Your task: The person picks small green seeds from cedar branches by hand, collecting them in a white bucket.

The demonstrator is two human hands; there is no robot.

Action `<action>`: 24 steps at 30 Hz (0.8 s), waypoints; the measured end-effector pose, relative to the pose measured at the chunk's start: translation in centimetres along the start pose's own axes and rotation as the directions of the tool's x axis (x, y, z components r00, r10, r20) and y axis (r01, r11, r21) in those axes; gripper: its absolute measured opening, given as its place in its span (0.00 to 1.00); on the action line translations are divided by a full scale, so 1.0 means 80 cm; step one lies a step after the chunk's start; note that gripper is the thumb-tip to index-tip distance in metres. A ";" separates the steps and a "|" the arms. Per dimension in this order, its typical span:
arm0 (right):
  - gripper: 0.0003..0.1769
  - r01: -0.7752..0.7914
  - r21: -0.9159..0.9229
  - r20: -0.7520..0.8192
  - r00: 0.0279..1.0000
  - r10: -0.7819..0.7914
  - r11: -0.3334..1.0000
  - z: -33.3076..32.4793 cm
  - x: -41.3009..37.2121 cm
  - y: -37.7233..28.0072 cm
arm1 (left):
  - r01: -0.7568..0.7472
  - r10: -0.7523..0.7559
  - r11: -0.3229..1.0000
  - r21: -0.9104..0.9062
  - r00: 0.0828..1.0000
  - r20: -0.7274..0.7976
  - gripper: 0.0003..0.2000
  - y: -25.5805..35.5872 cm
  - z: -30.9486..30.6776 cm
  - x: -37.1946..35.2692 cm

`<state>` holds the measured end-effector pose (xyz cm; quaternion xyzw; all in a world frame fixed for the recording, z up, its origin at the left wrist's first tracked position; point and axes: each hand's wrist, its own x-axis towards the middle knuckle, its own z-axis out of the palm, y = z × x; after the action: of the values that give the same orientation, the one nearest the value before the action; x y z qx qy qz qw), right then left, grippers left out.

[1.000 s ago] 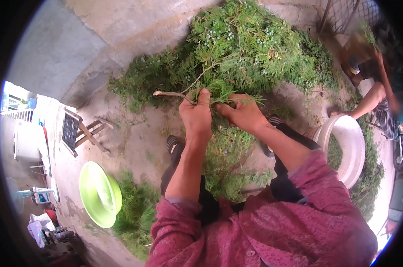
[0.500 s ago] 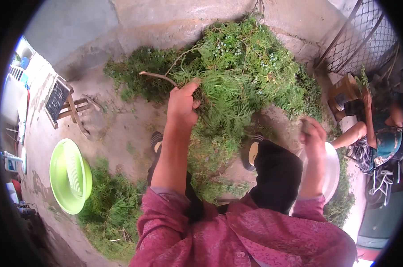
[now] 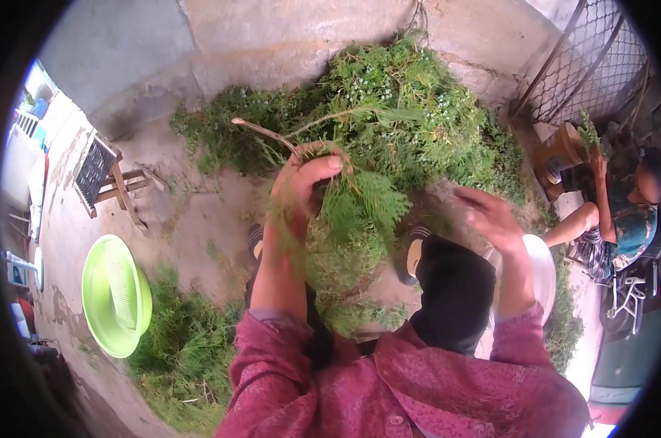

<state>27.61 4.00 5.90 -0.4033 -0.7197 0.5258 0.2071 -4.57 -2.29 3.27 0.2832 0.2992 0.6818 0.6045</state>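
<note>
Left hand (image 3: 301, 186) clenched, arm extended; right hand (image 3: 491, 215) open, fingers spread.

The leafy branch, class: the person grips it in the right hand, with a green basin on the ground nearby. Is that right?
Not quite. The head view shows the left hand gripping the leafy branch; the right hand is open. The green basin does lie on the ground nearby.

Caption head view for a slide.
Left hand grips a leafy branch above a heap of greenery; right hand open near a white bucket.
</note>
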 end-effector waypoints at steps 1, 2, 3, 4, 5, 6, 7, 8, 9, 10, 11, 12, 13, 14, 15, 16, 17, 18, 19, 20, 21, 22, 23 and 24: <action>0.36 0.016 0.130 0.115 0.993 -0.032 0.991 0.020 0.025 -0.010 | -0.009 0.012 0.999 -0.038 0.998 0.069 0.15 -0.003 -0.004 0.002; 0.37 0.030 0.140 0.245 0.968 -0.064 0.990 0.036 0.048 -0.020 | -0.001 0.003 0.999 -0.032 0.998 0.066 0.15 -0.006 -0.007 0.003; 0.38 0.041 0.155 0.364 0.926 -0.096 0.987 0.052 0.067 -0.027 | -0.001 0.006 0.999 -0.045 0.994 0.110 0.15 -0.009 -0.008 0.003; 0.38 0.077 0.220 0.409 0.897 -0.164 0.972 0.069 0.083 -0.028 | 0.004 0.005 0.998 -0.057 0.988 0.157 0.15 -0.012 -0.009 0.004; 0.38 0.109 0.288 0.445 0.864 -0.234 0.951 0.085 0.094 -0.026 | -0.014 0.019 0.999 -0.031 0.984 0.179 0.15 -0.016 -0.008 0.005; 0.38 0.101 0.305 0.434 0.870 -0.233 0.947 0.099 0.100 -0.026 | 0.006 -0.002 1.000 -0.021 0.984 0.180 0.15 -0.018 -0.007 0.008; 0.37 0.071 0.311 0.506 0.832 -0.228 0.948 0.111 0.104 -0.027 | -0.006 0.007 1.000 -0.003 0.970 0.241 0.14 -0.020 -0.006 0.012; 0.36 0.042 0.313 0.577 0.785 -0.226 0.949 0.116 0.108 -0.028 | -0.023 0.017 1.000 0.013 0.954 0.301 0.13 -0.021 -0.006 0.015; 0.30 0.023 0.049 0.639 0.768 -0.049 0.999 0.110 0.111 -0.032 | -0.011 0.003 1.000 0.024 0.955 0.297 0.13 -0.021 -0.005 0.017; 0.30 0.019 0.065 0.637 0.769 -0.056 0.998 0.112 0.108 -0.037 | -0.036 0.028 0.999 0.018 0.941 0.338 0.12 -0.021 -0.004 0.019; 0.27 -0.025 0.175 0.620 0.779 -0.091 0.984 0.117 0.102 -0.042 | -0.057 0.048 0.998 0.012 0.923 0.381 0.11 -0.020 -0.003 0.019; 0.24 -0.068 0.285 0.596 0.794 -0.121 0.956 0.122 0.098 -0.042 | -0.037 0.025 0.999 0.026 0.923 0.383 0.11 -0.021 0.002 0.018; 0.16 -0.103 0.346 0.558 0.822 -0.116 0.932 0.126 0.096 -0.039 | -0.029 0.043 0.999 -0.044 0.940 0.338 0.10 -0.023 0.008 0.015; 0.16 -0.102 0.362 0.543 0.831 -0.121 0.927 0.126 0.096 -0.034 | -0.029 0.061 0.993 -0.115 0.954 0.293 0.10 -0.025 0.013 0.016; 0.12 -0.118 0.375 0.475 0.876 -0.082 0.919 0.126 0.098 -0.027 | -0.040 0.075 0.993 -0.108 0.933 0.351 0.11 -0.031 0.004 0.023; 0.09 -0.132 0.389 0.406 0.913 -0.041 0.912 0.125 0.100 -0.021 | -0.029 0.062 0.995 -0.097 0.931 0.361 0.11 -0.036 0.002 0.027; 0.06 -0.071 0.389 0.326 0.943 -0.065 0.919 0.126 0.102 -0.016 | -0.063 0.083 0.996 -0.067 0.931 0.356 0.12 -0.039 0.002 0.031; 0.06 -0.064 0.399 0.313 0.947 -0.070 0.915 0.123 0.101 -0.014 | -0.099 0.106 0.994 -0.038 0.929 0.354 0.13 -0.040 0.004 0.035; 0.06 0.021 0.377 0.249 0.961 -0.123 0.926 0.120 0.099 -0.015 | -0.089 0.094 0.996 -0.029 0.926 0.366 0.13 -0.041 0.007 0.038; 0.06 0.105 0.345 0.186 0.966 -0.178 0.933 0.116 0.098 -0.016 | -0.121 0.093 0.991 0.058 0.932 0.351 0.18 -0.040 0.013 0.039; 0.06 0.111 0.350 0.171 0.969 -0.180 0.930 0.113 0.098 -0.012 | -0.153 0.097 0.978 0.144 0.936 0.337 0.22 -0.038 0.020 0.039; 0.06 0.242 0.169 0.051 0.966 -0.254 0.955 0.110 0.099 -0.007 | -0.148 0.088 0.978 0.149 0.933 0.350 0.22 -0.038 0.031 0.039; 0.08 0.340 -0.034 -0.054 0.938 -0.341 0.940 0.108 0.100 -0.003 | -0.129 0.086 0.971 0.199 0.973 0.213 0.27 -0.039 0.046 0.037; 0.08 0.341 -0.032 -0.069 0.937 -0.342 0.940 0.104 0.102 -0.002 | -0.104 0.089 0.964 0.246 0.993 0.072 0.32 -0.041 0.056 0.037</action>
<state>16.78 5.57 2.04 -0.2934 -0.7757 0.4596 0.3178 0.59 1.27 3.87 0.3918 0.3499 0.6584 0.5390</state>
